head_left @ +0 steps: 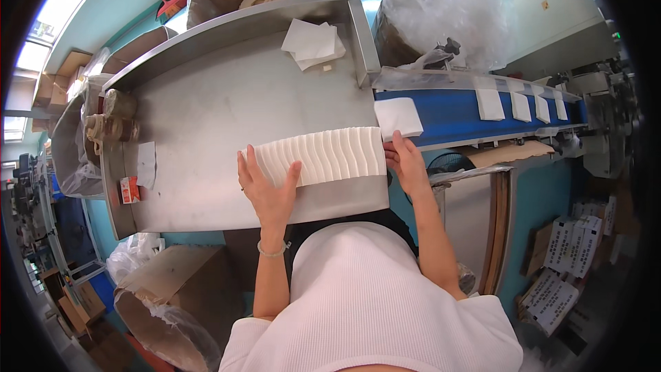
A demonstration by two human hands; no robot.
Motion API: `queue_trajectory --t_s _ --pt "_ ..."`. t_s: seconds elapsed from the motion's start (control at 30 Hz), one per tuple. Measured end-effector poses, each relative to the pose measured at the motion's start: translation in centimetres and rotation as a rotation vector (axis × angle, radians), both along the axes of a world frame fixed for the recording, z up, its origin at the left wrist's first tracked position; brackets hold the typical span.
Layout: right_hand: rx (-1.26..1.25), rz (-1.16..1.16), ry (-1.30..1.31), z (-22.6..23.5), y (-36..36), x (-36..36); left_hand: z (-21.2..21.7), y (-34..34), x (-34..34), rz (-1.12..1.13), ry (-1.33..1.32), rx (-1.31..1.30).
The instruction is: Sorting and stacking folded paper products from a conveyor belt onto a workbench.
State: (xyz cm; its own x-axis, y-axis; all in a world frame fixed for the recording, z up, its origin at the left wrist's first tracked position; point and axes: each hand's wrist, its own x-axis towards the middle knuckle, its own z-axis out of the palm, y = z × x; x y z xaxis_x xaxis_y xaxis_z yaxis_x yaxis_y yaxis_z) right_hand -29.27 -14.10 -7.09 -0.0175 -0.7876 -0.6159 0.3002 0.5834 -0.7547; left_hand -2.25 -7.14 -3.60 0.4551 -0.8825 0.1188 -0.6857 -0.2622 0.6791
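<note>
A long row of white folded napkins (323,155) lies along the near side of the steel table, the stacks leaning in close ridges. My left hand (267,191) rests at the left end of this row, fingers and thumb spread over it. At the row's right end, my right hand (409,165) pinches the near edge of a white napkin stack (399,116), which lies where the table meets the blue conveyor belt (454,107). The tips of the right fingers are partly hidden. Farther along the belt sit several more napkin stacks (490,105).
A raised rim borders the steel table (206,110). Loose white sheets (311,43) lie at its far right, a brown roll of tape (113,127) and a small red-and-white box (129,190) at its left. Cardboard boxes (186,289) and a large plastic-wrapped bundle (447,14) stand around.
</note>
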Motion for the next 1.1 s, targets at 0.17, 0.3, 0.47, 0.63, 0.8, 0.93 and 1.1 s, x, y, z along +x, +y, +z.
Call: queue_trajectory --t_s 0.17,0.3,0.47,0.63,0.8,0.93,1.1 --pt "-0.174 0.243 0.222 0.2 1.1 3.4 0.0 0.2 -0.6 -0.015 -0.011 -0.009" --pt "0.077 0.152 -0.144 -0.4 2.0 1.6 -0.3 0.0 -0.7 0.03 -0.007 -0.006" --pt "-0.096 -0.076 -0.15 -0.9 1.0 0.3 -0.1 -0.1 -1.0 -0.008 0.05 -0.018" --pt "-0.289 0.33 0.356 1.4 1.0 3.6 0.1 -0.2 -1.9 -0.055 0.068 -0.019" --pt "0.176 0.276 -0.17 1.0 1.4 0.5 -0.4 -0.4 -1.5 0.001 -0.005 -0.026" --pt "-0.003 -0.029 -0.058 -0.6 0.6 -0.1 -0.4 -0.5 -1.9 -0.025 0.044 -0.036" --pt "-0.31 0.311 0.398 1.8 0.7 4.0 0.2 -0.7 -2.8 -0.056 0.074 -0.01"
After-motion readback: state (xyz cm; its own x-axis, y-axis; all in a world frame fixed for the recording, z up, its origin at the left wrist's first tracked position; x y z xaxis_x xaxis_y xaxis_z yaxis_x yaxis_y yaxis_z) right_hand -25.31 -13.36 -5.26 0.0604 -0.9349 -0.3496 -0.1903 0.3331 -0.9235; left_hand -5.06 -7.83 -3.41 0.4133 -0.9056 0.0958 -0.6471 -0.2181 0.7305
